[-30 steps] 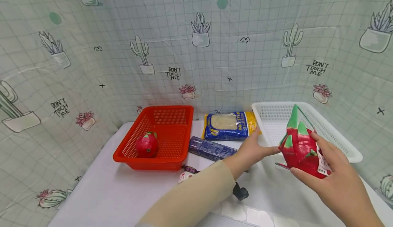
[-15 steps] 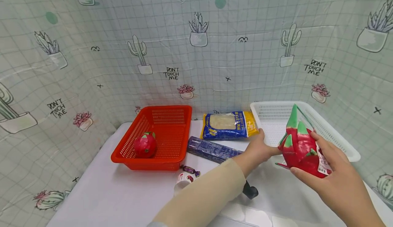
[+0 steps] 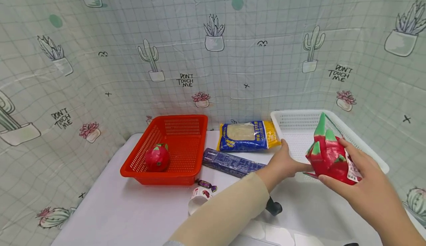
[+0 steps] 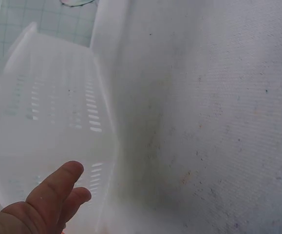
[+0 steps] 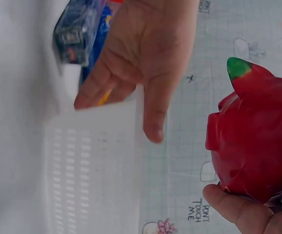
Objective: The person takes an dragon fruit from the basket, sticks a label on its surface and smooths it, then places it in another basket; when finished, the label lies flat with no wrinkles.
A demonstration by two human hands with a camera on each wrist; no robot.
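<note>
And here's the right hand (image 3: pixel 369 186), thumb and fingers curled round a red dragon fruit (image 3: pixel 329 161), holding it up off the tabletop (image 3: pixel 126 212) with green tips pointing upward; from the head view it hides part of the near edge of the white basket (image 3: pixel 296 121), at the tabletop's far right. The left hand (image 3: pixel 284 163) is at that basket's near-left corner, thumb spread from fairly straight fingers, gripping nothing I can see; whether it touches the rim, I can't tell. Over toward the far-left corner sits the red basket (image 3: pixel 166 180), a second dragon fruit (image 3: pixel 157 159) in its left side. Between the baskets, a blue-and-yellow packet (image 3: pixel 244 137) lies by the far edge, a long blue box (image 3: pixel 229 162) before it, and a purple-wrapped candy (image 3: pixel 204 184) just off the red basket's near-right corner, beside a white cup (image 3: pixel 198 198).
</note>
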